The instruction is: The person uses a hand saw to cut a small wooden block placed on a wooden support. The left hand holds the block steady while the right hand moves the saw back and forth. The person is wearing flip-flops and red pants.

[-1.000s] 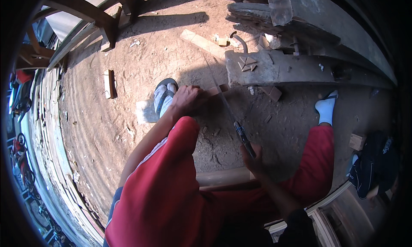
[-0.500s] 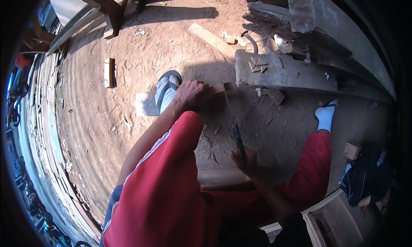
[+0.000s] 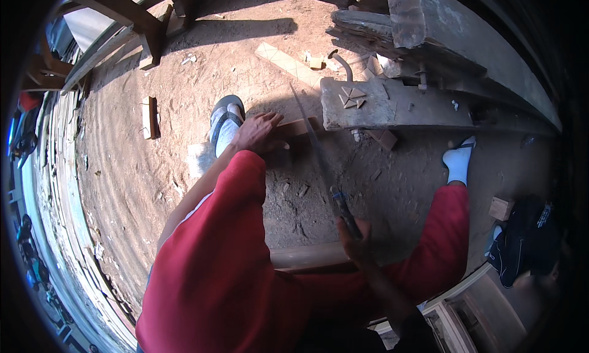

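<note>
Right hand [image 3: 354,231] clamped on the saw [image 3: 320,151], left hand [image 3: 254,132] on the wood [image 3: 297,128], can't tell if gripping. I'd stroke straight, toward 11 o'clock.

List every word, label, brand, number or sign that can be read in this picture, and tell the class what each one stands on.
No text can be read.
Dark cloth at the right: small pale marks, too small and blurred to read.
Saw: no legible lettering.
Board on the ground: crossing lines, no letters or numbers that can be made out.
</note>
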{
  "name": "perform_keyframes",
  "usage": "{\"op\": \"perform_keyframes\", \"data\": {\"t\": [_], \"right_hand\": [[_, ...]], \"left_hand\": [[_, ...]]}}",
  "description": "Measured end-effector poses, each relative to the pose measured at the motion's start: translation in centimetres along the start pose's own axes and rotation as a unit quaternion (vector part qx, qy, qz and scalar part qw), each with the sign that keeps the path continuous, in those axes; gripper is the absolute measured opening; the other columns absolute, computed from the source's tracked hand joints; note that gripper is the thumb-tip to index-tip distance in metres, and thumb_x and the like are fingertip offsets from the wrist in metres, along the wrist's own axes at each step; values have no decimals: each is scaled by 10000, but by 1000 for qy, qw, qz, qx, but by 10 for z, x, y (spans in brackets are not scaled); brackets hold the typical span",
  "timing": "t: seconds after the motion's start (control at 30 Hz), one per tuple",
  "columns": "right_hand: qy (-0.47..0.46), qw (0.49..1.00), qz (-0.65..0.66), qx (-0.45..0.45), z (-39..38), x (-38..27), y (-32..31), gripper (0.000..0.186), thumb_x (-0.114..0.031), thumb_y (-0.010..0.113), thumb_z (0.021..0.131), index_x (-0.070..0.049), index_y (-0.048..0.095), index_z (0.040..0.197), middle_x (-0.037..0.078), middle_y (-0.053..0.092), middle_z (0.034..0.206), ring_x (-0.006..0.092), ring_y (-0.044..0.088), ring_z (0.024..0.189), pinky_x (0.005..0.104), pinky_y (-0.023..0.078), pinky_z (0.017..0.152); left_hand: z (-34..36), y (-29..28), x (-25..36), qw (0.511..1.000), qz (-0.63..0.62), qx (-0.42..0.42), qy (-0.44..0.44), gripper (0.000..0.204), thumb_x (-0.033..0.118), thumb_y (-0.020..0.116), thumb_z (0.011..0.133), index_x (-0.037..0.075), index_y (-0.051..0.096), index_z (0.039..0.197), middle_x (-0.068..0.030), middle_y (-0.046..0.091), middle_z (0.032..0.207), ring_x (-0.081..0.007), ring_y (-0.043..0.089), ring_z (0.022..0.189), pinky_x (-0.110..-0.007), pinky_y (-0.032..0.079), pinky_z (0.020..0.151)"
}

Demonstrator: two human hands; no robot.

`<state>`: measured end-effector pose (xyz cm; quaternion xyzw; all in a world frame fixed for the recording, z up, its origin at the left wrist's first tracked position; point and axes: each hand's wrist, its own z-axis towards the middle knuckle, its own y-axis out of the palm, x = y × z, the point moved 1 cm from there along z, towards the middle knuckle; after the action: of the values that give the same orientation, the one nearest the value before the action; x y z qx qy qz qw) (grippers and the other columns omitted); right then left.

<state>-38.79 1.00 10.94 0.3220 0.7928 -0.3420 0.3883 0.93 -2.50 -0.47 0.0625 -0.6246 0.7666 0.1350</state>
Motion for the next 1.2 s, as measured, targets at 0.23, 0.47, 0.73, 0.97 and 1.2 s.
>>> {"op": "perform_keyframes", "data": {"t": [0.23, 0.47, 0.73, 0.97, 1.2], "right_hand": [[-51, 998, -30, -14, 1, -16, 15, 369, -182, 677, 1005, -52, 508, 705, -53, 409, 628, 44, 398, 634, 332, 320, 525], [-44, 997, -51, -25, 6, -22, 11, 417, -187, 676, 1013, -67, 470, 672, -62, 403, 613, 39, 384, 596, 327, 298, 514], [-74, 994, -67, -45, 7, 27, 9, 367, -219, 653, 1019, -29, 521, 734, 26, 431, 604, 82, 429, 610, 376, 363, 536], [-112, 990, -82, -25, 8, 40, 14, 356, -195, 646, 1019, -40, 522, 723, -25, 440, 598, 71, 426, 581, 341, 315, 509], [-121, 991, -50, -1, 35, 16, 30, 387, -219, 648, 1011, -52, 501, 694, -36, 429, 586, 65, 419, 569, 334, 309, 502]], "left_hand": [[-1, 14, -13, 983, -89, -126, -99, 524, 561, 717, 908, 59, 676, 1053, -174, 699, 1089, -377, 708, 991, -493, 582, 839], [10, -6, -6, 989, -43, -124, -67, 339, 421, 727, 901, 88, 760, 958, -122, 749, 979, -325, 742, 922, -449, 591, 811], [18, -7, -6, 986, -16, -149, -71, 329, 446, 712, 903, 132, 774, 826, -83, 745, 833, -288, 749, 812, -431, 586, 740], [21, 0, -15, 986, -4, -169, 2, 376, 494, 663, 930, 152, 797, 854, -72, 761, 834, -286, 756, 820, -433, 587, 772], [34, 9, -32, 983, -26, -178, 36, 196, 303, 614, 967, 178, 751, 906, -71, 715, 740, -289, 740, 746, -430, 579, 700]]}}
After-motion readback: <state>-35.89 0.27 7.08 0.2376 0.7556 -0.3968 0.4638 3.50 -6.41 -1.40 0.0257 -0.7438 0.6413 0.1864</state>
